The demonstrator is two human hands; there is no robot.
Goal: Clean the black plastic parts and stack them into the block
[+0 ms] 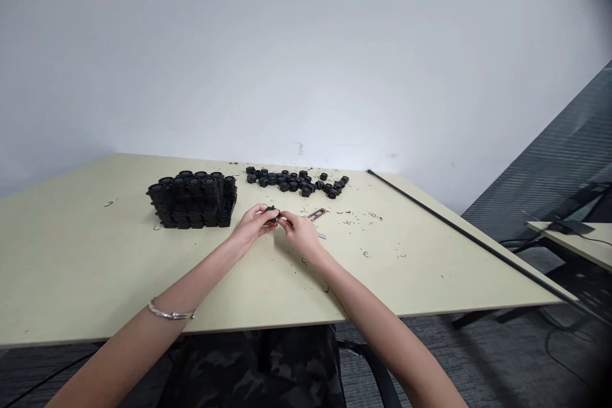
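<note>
# Your Arms Reach Over the Table to a Small Black Piece

Closest to you are your dark camouflage pants [253,363] and your bare arms [382,338]. A thin silver bracelet [171,313] sits on your left arm. A black chair part [373,370] shows by your right leg, above the gray carpet [430,357].

Your left hand [251,224] and right hand [300,234] are close together over the table. The fingers of both hands are closed on a small black piece [272,214], so you are holding it up between them. It is too small here to see its shape well.

Just past your right hand, a thin metal strip [315,214] lies on the pale table [143,274]. A small light bit [322,236] lies near it. Tiny dark scraps [356,220] are spread over the right side of the table.

Past your left hand is a big stack of round black parts [191,199]. Behind your hands is a loose pile of smaller black parts [294,182]. A long black rod [459,233] runs along the right edge of the table. Another table [568,236] stands off to the right, and a white wall [287,44] rises behind it all.
</note>
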